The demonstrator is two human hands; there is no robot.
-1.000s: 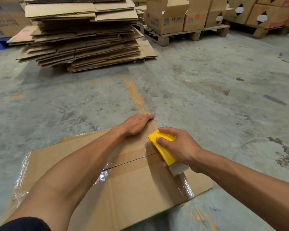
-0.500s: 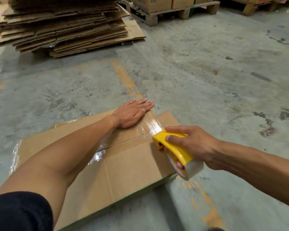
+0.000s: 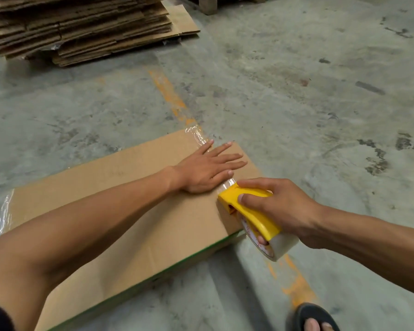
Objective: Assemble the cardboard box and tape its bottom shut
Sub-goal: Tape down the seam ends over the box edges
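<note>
Cardboard box point(image 3: 134, 211) lying on floor point(image 3: 296, 103); left hand point(image 3: 206, 170) pressing flat, released; right hand point(image 3: 280, 206) grasping yellow tape dispenser point(image 3: 251, 211) at right edge.

I read this as a warehouse or packing floor. Bare, stained concrete floor point(image 3: 296, 75) with a worn orange painted line point(image 3: 170, 96). Tall stack of flattened cartons point(image 3: 76, 27) at upper left of frame; corner of a wooden pallet point(image 3: 209, 5) at top centre.
</note>
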